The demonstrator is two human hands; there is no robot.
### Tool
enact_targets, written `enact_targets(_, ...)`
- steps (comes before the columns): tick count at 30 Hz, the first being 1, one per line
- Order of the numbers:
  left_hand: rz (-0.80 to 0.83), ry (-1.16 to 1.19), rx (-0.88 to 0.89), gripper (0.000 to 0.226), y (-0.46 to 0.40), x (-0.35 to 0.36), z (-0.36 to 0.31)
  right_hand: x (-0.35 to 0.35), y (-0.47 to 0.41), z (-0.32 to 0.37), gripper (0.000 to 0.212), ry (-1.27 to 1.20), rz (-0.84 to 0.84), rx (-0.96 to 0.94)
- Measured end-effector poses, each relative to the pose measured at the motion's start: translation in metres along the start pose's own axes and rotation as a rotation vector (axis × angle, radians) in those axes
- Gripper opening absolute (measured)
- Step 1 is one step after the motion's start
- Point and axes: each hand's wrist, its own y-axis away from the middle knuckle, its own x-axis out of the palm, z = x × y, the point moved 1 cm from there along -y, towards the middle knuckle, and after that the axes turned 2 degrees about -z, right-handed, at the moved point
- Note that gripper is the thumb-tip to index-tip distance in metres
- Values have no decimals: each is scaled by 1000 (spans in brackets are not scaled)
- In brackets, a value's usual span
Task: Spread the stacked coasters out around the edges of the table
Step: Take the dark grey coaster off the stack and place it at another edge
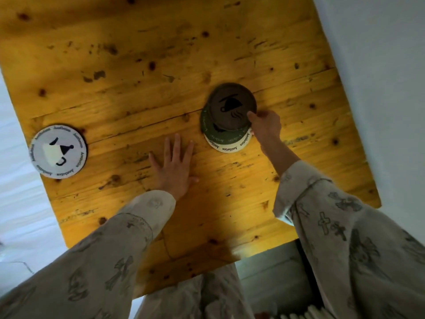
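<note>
Right hand pinches the brown coaster at its near-right rim, thumb on top, the other fingers hidden beneath, and the disc sits skewed off the stack toward the far side. Under it a green coaster shows, and under that a cream one with lettering round the rim. The stack lies right of centre on the counter, well apart from any edge. Left hand lies flat and spread on the wood just beside the stack, gripping nothing.

One grey coaster is already out at the left edge, its rim seeming to hang slightly over the side. So a bump from a sleeve could tip it off, I reckon.

Now the risks at the stack. The grip is a thin edge pinch, so the brown one could slip out if it is swung fast. If it drags instead of lifting, friction may pull the green one along and scatter the pile. The left hand is not pinning the stack, so nothing stops that slide. Whether the brown coaster is fully clear of the green one, I cannot tell.
</note>
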Motion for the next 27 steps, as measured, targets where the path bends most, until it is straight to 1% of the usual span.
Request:
enact_targets(3, -6, 29, -14, 97, -5, 0, 0, 8, -8, 8, 35, -61, -43, 69)
enact_targets(6, -20, 58, -35, 98, -10, 3, 1, 12, -10, 11, 31, -75, -91, 56)
enact_targets(9, -29, 50, -37, 99, -13, 8, 2, 12, -6, 7, 27, -121, -100, 60)
enact_targets(11, -34, 49, -40, 100, -13, 8, 2, 9, 0, 2, 26, -188, -76, 79)
enact_targets(15, -48, 56, -45, 99, -12, 5, 1, -1, 23, -14, 21, -372, 27, 93)
enact_targets(17, -53, 65, -44, 98, -11, 1, 1, -10, 34, -23, 16, -384, 65, 67)
enact_targets(19, -43, 80, -41, 92, -10, -2, 0, -21, 44, -33, 13, -369, 109, 45)
enact_targets(23, -55, 188, -38, 66, 4, -5, -2, -41, 74, -65, 15, -319, 227, 12)
enact_targets(25, -43, 305, -14, 57, 19, -1, -9, -48, 91, -90, 15, -280, 269, 45)
enact_targets(27, -17, 371, 0, 51, 39, 6, -21, -53, 107, -116, 15, -269, 287, 108)
